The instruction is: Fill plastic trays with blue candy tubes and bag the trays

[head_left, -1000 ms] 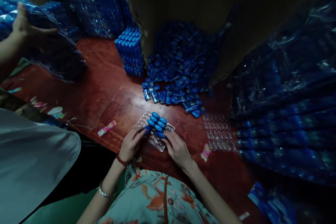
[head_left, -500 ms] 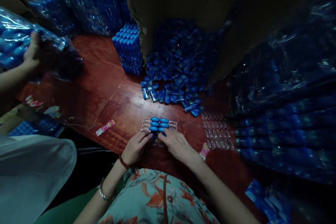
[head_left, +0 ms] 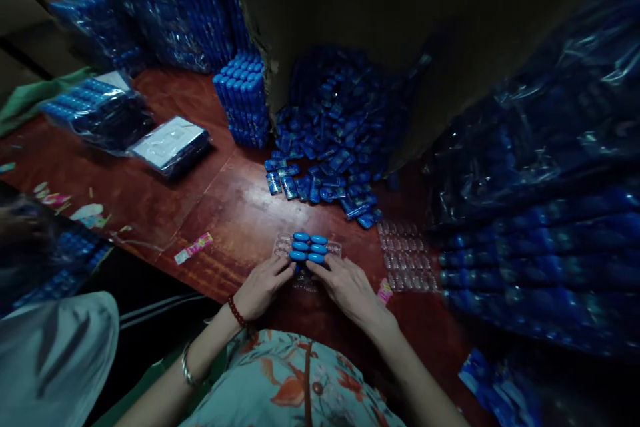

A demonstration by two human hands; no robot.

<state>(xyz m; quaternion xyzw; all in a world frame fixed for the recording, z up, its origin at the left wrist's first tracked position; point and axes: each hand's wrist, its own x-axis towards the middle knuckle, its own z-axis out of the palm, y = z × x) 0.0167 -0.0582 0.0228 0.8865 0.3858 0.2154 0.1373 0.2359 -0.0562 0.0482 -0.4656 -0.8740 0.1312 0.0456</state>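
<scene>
Apparently aligning blue packs over clear tray at twelve o'clock, with left hand at eight, right hand at four, apart, touching packs; cannot tell whether gripping. Likely calls for even squaring.

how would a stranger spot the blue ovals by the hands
On the red-brown surface, find the left hand and right hand nearly meeting. Just beyond them lie the glossy blue ovals, six showing in two neat columns, unlike the jumbled blue packets beyond.
</scene>
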